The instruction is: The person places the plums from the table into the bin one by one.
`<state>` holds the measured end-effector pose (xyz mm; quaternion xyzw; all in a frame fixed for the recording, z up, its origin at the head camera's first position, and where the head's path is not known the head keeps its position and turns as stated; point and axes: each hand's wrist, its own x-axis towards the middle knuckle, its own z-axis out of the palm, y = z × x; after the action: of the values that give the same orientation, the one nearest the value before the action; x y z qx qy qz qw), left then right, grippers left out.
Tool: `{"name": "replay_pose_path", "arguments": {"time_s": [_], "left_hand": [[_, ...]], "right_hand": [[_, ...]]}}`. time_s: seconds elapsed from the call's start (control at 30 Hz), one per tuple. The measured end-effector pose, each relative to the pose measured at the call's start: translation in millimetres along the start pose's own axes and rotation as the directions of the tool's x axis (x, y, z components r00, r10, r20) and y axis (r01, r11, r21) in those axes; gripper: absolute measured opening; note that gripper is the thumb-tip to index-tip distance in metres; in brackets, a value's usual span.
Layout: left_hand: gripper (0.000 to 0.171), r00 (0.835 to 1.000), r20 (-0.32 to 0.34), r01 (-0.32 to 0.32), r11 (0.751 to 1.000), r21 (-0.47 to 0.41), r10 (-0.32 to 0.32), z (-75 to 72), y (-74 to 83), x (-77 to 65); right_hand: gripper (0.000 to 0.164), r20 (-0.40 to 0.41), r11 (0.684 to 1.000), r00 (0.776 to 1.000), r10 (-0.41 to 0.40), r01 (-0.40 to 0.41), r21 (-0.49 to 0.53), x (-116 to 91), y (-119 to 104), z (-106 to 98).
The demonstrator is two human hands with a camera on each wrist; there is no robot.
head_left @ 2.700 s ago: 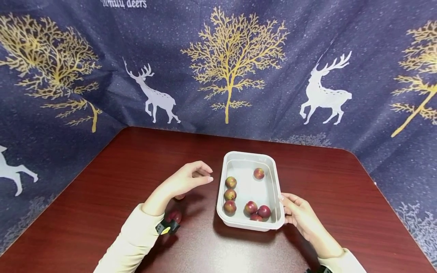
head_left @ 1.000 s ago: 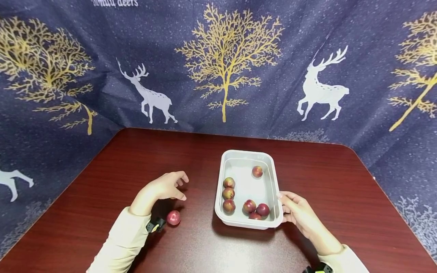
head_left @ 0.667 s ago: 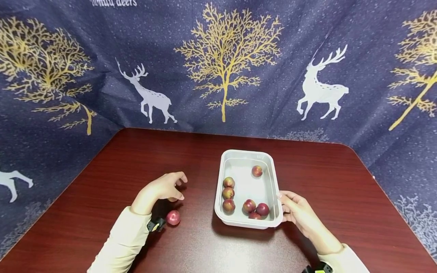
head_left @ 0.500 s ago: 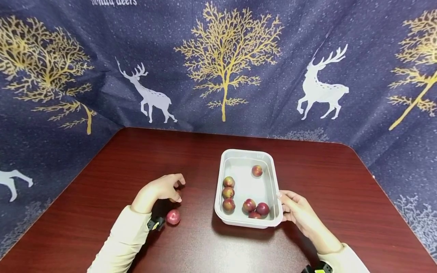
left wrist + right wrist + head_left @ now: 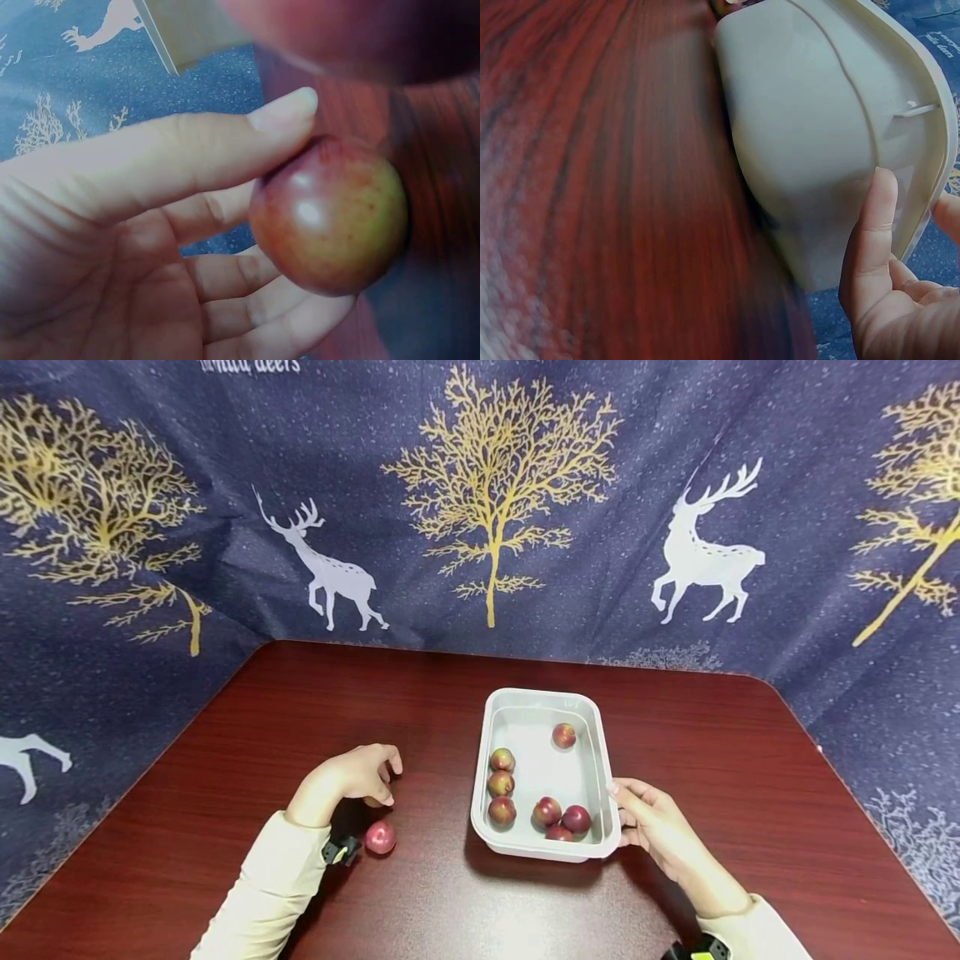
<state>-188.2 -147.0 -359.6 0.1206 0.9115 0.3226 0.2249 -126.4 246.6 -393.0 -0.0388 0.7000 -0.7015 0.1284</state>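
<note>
My left hand (image 5: 351,778) is low over the left half of the table, pinching a red-and-yellow plum (image 5: 330,217) between thumb and fingers. From the head view the hand covers most of this fruit. A second, redder plum (image 5: 380,837) lies near my left wrist and shows blurred at the top of the left wrist view. My right hand (image 5: 663,835) grips the right side of a white plastic container (image 5: 532,853), thumb at the rim and fingers against the outer wall (image 5: 802,127). Inside sit several plums (image 5: 502,811), some along the left side, others near the front, one farther back.
The dark red wooden table (image 5: 420,902) spreads around the container. Behind it hangs a blue cloth (image 5: 555,635) printed with deer and trees, which also runs along both sides.
My left hand has moved left, away from the container, and come down on a plum; its thumb and fingers have closed on it. The right hand keeps its grip on the container.
</note>
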Motion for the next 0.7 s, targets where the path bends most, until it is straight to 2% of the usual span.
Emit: {"name": "replay_pose_path", "arguments": {"time_s": [0.2, 0.37, 0.5, 0.6, 0.7], "left_hand": [[0.031, 0.997, 0.016, -0.073, 0.997, -0.023, 0.074, -1.6, -2.6, 1.6], [0.032, 0.986, 0.041, -0.156, 0.985, -0.069, 0.160, -4.0, -3.3, 3.5], [0.034, 0.980, 0.045, -0.188, 0.977, -0.102, 0.193, -3.9, -2.6, 6.0], [0.035, 0.972, 0.057, -0.214, 0.963, -0.160, 0.226, -2.2, -2.2, 7.2], [0.037, 0.954, 0.080, -0.265, 0.938, -0.221, 0.288, -0.8, -0.7, 6.5]], "right_hand": [[0.021, 0.027, 1.000, 0.999, -0.017, 0.016, 0.021, 0.3, 0.8, -1.0], [0.018, 0.020, 0.999, 1.000, -0.013, 0.012, 0.030, 0.0, 1.1, -1.0], [0.016, 0.010, 1.000, 1.000, -0.008, 0.008, 0.030, -0.5, 0.6, -0.7], [0.017, 0.007, 1.000, 1.000, -0.005, 0.005, 0.026, -0.7, 0.3, -0.2], [0.022, -0.002, 1.000, 1.000, 0.000, 0.000, 0.016, -0.6, -0.4, 0.5]]}}
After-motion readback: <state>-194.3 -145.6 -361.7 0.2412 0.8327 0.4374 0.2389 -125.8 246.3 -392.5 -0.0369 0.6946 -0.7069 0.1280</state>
